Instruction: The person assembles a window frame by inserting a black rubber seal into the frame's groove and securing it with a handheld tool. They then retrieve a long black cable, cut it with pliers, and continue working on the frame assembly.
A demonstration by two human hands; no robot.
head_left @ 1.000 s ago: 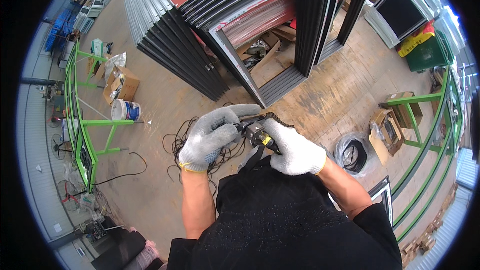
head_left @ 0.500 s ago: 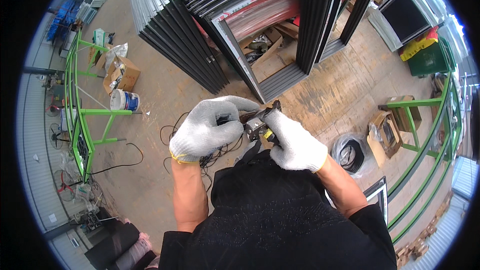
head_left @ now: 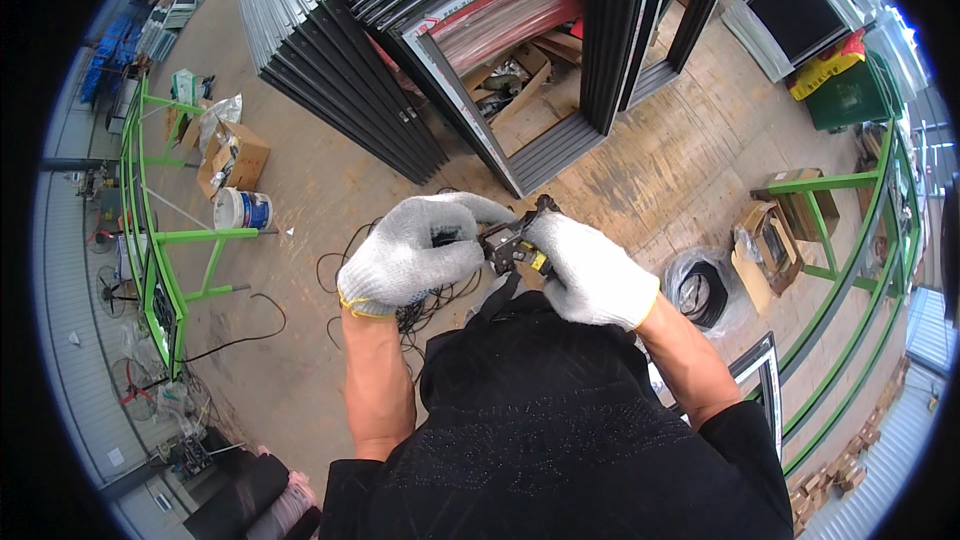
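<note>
Both of my hands wear white knit gloves with yellow cuffs and meet in front of my chest. My right hand (head_left: 592,270) is closed round a compact hand tool (head_left: 512,246) with a dark metal head and a yellow part; its exact kind is unclear. My left hand (head_left: 422,250) is curled, thumb and fingertips brought together at the left side of the tool's head. What those fingertips pinch, if anything, is hidden by the glove and the tool.
Ahead lean stacked black window frames (head_left: 520,165). Green metal racks stand left (head_left: 205,237) and right (head_left: 845,183). A white-and-blue bucket (head_left: 242,209), cardboard box (head_left: 236,157) and tangled black cables (head_left: 440,305) lie left; a plastic-wrapped black coil (head_left: 698,298) lies right.
My view has shifted slightly, so the frames and racks sit a little differently. The tool's head has turned a little between my hands; both hands keep their grip and place.
</note>
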